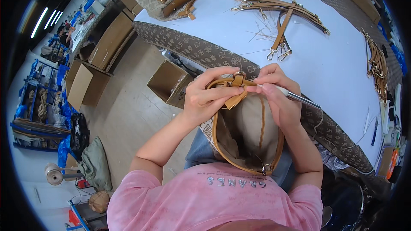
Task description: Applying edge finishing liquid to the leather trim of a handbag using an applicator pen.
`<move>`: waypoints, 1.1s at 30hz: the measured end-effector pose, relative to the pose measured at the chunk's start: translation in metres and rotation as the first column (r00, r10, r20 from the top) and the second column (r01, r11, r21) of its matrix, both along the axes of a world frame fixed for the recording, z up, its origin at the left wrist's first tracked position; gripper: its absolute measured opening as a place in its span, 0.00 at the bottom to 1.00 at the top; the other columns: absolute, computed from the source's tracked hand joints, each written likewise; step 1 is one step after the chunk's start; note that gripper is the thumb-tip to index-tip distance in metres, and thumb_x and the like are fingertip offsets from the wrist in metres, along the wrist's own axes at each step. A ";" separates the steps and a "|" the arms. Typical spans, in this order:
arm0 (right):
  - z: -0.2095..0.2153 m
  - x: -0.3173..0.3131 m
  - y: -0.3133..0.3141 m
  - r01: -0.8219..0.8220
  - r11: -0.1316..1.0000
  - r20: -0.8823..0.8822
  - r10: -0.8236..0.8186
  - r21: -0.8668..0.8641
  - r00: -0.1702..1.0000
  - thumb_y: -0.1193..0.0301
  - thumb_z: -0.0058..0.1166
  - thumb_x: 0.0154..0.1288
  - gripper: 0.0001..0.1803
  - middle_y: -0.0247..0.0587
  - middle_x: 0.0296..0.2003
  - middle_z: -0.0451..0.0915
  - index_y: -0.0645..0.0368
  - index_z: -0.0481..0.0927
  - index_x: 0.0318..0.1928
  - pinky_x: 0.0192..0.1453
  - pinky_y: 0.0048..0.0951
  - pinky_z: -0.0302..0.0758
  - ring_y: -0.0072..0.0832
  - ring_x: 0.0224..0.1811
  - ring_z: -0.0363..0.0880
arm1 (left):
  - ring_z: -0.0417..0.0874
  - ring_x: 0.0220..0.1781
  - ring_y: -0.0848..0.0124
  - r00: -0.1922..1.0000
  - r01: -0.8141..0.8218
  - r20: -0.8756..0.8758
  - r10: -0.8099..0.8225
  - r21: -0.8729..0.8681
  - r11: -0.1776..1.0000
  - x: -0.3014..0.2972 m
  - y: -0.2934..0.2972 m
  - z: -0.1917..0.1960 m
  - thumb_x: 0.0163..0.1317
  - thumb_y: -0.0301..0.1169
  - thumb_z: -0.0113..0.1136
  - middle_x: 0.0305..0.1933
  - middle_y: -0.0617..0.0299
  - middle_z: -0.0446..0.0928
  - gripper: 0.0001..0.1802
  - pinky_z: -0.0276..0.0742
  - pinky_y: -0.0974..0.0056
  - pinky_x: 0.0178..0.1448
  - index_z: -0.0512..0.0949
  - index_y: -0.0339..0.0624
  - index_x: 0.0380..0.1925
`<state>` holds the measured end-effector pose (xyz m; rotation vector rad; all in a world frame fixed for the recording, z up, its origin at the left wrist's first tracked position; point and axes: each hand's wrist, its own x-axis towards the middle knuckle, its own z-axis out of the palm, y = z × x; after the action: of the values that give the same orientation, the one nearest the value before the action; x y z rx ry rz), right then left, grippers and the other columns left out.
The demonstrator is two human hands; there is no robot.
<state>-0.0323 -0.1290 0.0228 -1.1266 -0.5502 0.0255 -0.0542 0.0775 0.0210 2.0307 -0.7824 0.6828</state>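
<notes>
Tan leather trims the handbag (pixel 248 137) at the middle of the frame, held open-mouthed over the person's lap, its beige lining showing and a metal ring (pixel 267 169) at its lower edge. The left hand (pixel 209 98) comes in from the lower left and curls closed over the bag's upper rim, fingers folded narrow around a tan tab (pixel 236 99) with a toothed zipper end, thumb pressing beneath. Just above those fingers a small metal clasp (pixel 239 75) stands on the rim. The right hand (pixel 278 96) meets it from the right, fingertips pinched tight on a slim metal tool (pixel 299 99) whose silver shaft sticks out to the right; its tip is hidden between the two hands, right at the tab. The bag hangs below both hands, touching them at the top. Behind, filling the upper right, lies a white table (pixel 334 60) edged in brown patterned cloth, with loose tan straps (pixel 280 34) in the upper middle. A cardboard box (pixel 169 81) sits on the floor left of centre.
</notes>
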 end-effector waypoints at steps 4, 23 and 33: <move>-0.005 0.001 -0.007 -0.030 0.999 -0.006 0.030 -0.035 1.000 0.78 0.52 0.71 0.04 0.42 0.35 0.76 0.66 0.74 0.42 0.47 0.29 0.81 0.22 0.32 0.76 | 0.85 0.53 0.63 1.000 0.020 0.003 -0.020 -0.002 1.000 -0.001 0.002 -0.006 0.51 0.17 0.70 0.58 0.50 0.78 0.15 0.83 0.62 0.57 0.90 0.44 0.39; -0.003 -0.004 0.001 0.083 0.986 0.043 -0.077 -0.145 0.996 0.82 0.58 0.67 0.07 0.41 0.34 0.79 0.63 0.72 0.36 0.33 0.18 0.73 0.17 0.28 0.77 | 0.85 0.52 0.60 0.998 0.007 0.070 -0.010 0.037 0.999 -0.001 0.002 -0.011 0.53 0.16 0.68 0.58 0.48 0.75 0.16 0.86 0.60 0.57 0.90 0.45 0.40; -0.004 -0.004 0.002 0.097 0.985 0.044 -0.091 -0.146 0.995 0.82 0.58 0.67 0.07 0.40 0.34 0.78 0.63 0.72 0.36 0.33 0.18 0.73 0.17 0.28 0.76 | 0.85 0.52 0.60 0.998 -0.004 0.063 0.002 0.036 0.999 -0.001 0.002 -0.012 0.53 0.17 0.70 0.58 0.48 0.75 0.16 0.86 0.60 0.56 0.90 0.45 0.40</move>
<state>-0.0364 -0.1267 0.0188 -1.2993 -0.5345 -0.0368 -0.0547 0.0793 0.0091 2.0517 -0.8338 0.7425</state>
